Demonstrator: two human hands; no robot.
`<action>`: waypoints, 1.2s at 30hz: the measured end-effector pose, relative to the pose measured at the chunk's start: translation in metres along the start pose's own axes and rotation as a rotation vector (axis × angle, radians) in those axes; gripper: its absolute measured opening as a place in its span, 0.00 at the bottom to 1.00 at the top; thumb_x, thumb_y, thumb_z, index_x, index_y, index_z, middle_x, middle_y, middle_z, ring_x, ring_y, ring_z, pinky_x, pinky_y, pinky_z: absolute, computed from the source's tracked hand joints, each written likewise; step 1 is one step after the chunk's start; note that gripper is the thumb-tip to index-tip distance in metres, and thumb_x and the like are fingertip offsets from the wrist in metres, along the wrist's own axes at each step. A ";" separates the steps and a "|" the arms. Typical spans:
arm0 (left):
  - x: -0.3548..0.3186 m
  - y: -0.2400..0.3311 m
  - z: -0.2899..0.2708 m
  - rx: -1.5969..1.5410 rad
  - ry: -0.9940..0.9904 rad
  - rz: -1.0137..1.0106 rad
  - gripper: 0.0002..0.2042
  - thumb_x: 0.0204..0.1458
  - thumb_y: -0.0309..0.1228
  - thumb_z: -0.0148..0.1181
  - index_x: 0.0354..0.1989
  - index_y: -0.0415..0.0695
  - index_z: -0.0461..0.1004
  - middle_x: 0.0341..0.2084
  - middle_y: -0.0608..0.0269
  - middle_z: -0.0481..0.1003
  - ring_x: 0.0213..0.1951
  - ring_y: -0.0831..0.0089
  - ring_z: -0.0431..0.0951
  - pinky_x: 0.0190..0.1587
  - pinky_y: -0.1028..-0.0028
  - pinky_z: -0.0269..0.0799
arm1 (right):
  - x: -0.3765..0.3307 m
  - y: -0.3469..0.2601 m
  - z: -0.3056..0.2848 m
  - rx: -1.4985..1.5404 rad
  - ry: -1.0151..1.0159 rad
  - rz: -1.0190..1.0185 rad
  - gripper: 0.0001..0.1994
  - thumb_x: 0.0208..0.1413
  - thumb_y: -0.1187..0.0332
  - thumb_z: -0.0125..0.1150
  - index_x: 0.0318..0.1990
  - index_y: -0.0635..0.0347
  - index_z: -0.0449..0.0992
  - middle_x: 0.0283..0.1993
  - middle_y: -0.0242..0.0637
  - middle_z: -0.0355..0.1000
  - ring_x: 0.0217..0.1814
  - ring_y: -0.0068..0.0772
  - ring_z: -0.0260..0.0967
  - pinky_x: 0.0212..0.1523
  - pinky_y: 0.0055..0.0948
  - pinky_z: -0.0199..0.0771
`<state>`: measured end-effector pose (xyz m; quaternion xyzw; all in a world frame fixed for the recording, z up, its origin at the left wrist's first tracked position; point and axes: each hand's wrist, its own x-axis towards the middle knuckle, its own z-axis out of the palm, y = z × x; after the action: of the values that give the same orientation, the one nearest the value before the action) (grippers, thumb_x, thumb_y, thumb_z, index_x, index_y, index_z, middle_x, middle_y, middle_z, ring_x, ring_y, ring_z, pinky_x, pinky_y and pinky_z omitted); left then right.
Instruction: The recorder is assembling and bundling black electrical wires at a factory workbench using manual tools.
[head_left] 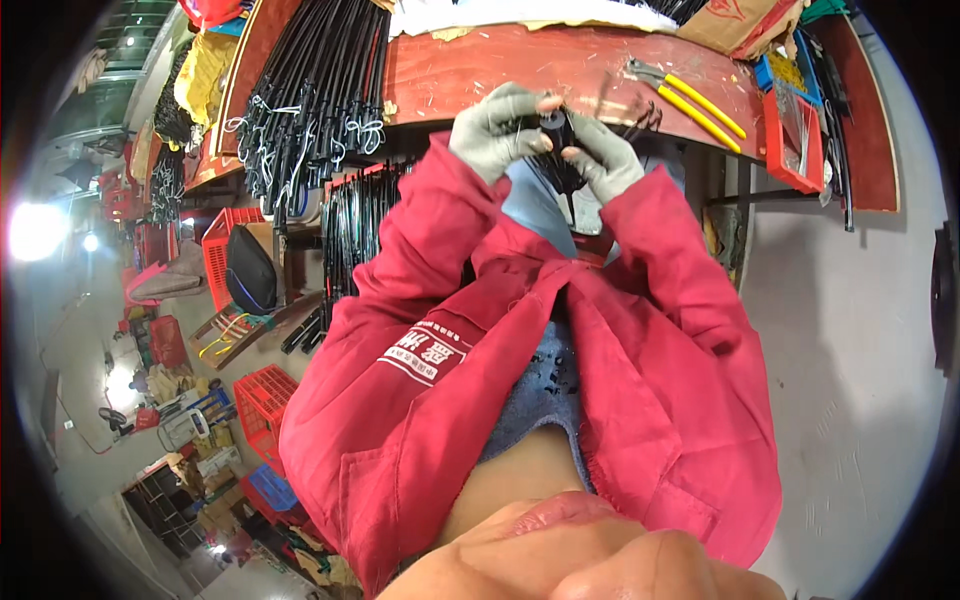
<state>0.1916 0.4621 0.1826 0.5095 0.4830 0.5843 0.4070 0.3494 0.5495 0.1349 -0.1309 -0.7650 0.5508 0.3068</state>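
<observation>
Both hands come together at the front edge of the red-brown worktable (490, 62), in grey gloves with bare fingertips. My left hand (498, 128) pinches a small black piece with a rounded end (553, 122) between thumb and fingers. From the other side, my right hand (606, 160) is closed around the same piece. Dark thin parts hang below it between the hands; their exact kind is too small to make out. Right of my right hand, pliers with yellow handles (700, 110) lie on the tabletop.
A thick bundle of black rods with white cords (310, 110) overhangs the table's left edge. At the right edge stand a red tray (795, 140) and a blue bin (785, 72). More black rods (355, 240) stand below the table, near a red crate (228, 250).
</observation>
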 end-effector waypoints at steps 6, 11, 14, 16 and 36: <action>-0.001 -0.008 0.017 -0.276 0.266 -0.083 0.23 0.36 0.18 0.63 0.46 0.40 0.68 0.34 0.72 0.65 0.40 0.77 0.68 0.42 0.80 0.66 | -0.004 -0.006 0.003 -0.028 0.055 0.108 0.18 0.48 0.76 0.51 0.49 0.64 0.63 0.43 0.40 0.63 0.46 0.33 0.61 0.48 0.24 0.58; -0.004 -0.012 0.007 -0.141 0.151 -0.078 0.25 0.35 0.18 0.63 0.47 0.37 0.66 0.37 0.65 0.66 0.40 0.75 0.69 0.44 0.77 0.65 | -0.005 -0.001 0.003 0.002 0.015 0.115 0.19 0.47 0.77 0.51 0.50 0.64 0.63 0.41 0.39 0.63 0.44 0.32 0.61 0.46 0.22 0.59; 0.002 -0.002 0.003 -0.074 0.011 -0.134 0.23 0.35 0.20 0.64 0.44 0.35 0.67 0.36 0.64 0.66 0.40 0.75 0.69 0.43 0.78 0.65 | -0.007 0.000 0.011 -0.099 0.055 0.055 0.23 0.47 0.76 0.52 0.53 0.61 0.60 0.38 0.41 0.62 0.40 0.36 0.61 0.43 0.26 0.61; 0.005 -0.002 0.013 0.363 0.159 -0.036 0.19 0.36 0.21 0.64 0.40 0.34 0.68 0.33 0.64 0.66 0.39 0.75 0.69 0.41 0.79 0.65 | -0.005 -0.001 0.016 -0.493 0.178 -0.053 0.29 0.45 0.75 0.53 0.58 0.57 0.54 0.34 0.45 0.62 0.35 0.44 0.62 0.38 0.33 0.64; -0.012 -0.010 0.014 -0.238 0.325 -0.096 0.17 0.45 0.17 0.54 0.45 0.35 0.63 0.35 0.62 0.70 0.39 0.75 0.70 0.44 0.81 0.66 | -0.017 0.006 0.022 -0.638 0.190 -0.049 0.33 0.30 0.80 0.53 0.53 0.55 0.60 0.35 0.41 0.62 0.40 0.45 0.60 0.42 0.37 0.64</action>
<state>0.2072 0.4546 0.1703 0.3334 0.4934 0.6918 0.4085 0.3476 0.5260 0.1190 -0.2530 -0.8698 0.2613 0.3335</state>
